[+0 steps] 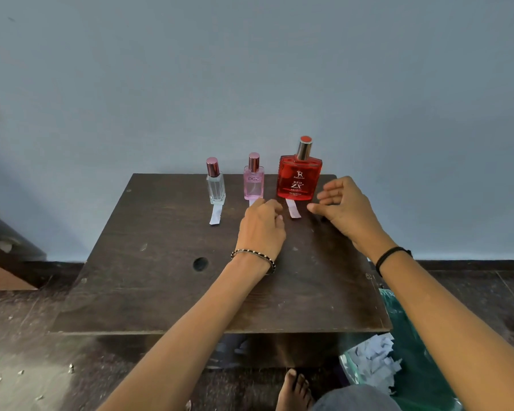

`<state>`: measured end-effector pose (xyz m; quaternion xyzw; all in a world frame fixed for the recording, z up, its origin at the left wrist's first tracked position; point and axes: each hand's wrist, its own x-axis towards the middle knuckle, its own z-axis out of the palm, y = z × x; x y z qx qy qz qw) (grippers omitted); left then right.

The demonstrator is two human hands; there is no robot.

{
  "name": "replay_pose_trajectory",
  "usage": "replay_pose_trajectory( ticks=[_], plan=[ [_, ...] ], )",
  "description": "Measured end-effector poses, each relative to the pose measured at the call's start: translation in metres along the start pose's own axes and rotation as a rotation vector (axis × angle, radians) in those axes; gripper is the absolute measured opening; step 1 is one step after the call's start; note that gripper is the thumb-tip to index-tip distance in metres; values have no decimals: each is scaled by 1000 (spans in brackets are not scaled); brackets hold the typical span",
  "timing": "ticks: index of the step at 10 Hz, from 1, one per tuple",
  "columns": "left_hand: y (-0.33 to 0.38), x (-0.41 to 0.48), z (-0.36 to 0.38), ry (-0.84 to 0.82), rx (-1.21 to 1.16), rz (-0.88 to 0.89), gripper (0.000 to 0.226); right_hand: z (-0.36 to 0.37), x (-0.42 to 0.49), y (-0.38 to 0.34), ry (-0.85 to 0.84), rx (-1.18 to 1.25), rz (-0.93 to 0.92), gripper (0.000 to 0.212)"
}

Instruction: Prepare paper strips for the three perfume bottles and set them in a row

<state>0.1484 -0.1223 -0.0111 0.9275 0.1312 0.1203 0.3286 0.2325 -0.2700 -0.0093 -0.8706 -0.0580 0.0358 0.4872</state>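
Three perfume bottles stand in a row at the far edge of a dark wooden table point(166, 292): a small clear bottle point(215, 185), a pink bottle point(253, 182) and a large red bottle point(299, 178). A white paper strip point(216, 214) pokes out from under the clear bottle, and another strip point(293, 209) lies in front of the red one. My left hand point(261, 226) rests on the table before the pink bottle, fingers curled, covering most of a third strip point(252, 202). My right hand point(341, 209) hovers right of the red bottle's strip, fingers apart and empty.
A grey-blue wall rises just behind the bottles. A round hole point(200, 264) marks the table's left half. On the floor at the right lies a green plastic bag point(410, 348) with several torn paper scraps point(374, 363). A bare foot point(294, 390) shows below the table.
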Motion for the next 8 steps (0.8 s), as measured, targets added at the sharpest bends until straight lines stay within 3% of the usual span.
replay_pose_trajectory(
  ticks=[1, 2, 3, 5, 7, 8],
  plan=[
    [-7, -14, -9, 10, 38, 4, 23, 3, -17, -2, 35, -114, -29, 27],
    [-15, -30, -18, 23, 132, 10, 25, 8, -36, -4, 15, -273, -154, 19],
    [-22, -44, -27, 32, 198, 33, 25, 16, -53, -3, 10, -484, -315, 31],
    [-31, -62, -40, 16, 212, 29, 25, 31, -77, -7, -22, -785, -402, 45],
    [-34, -74, -57, -43, 227, 34, 26, 34, -91, -24, -84, -750, -380, 40],
    [-29, -77, -68, -45, 208, 15, 27, 34, -101, -33, -68, -656, -366, 25]
  ],
)
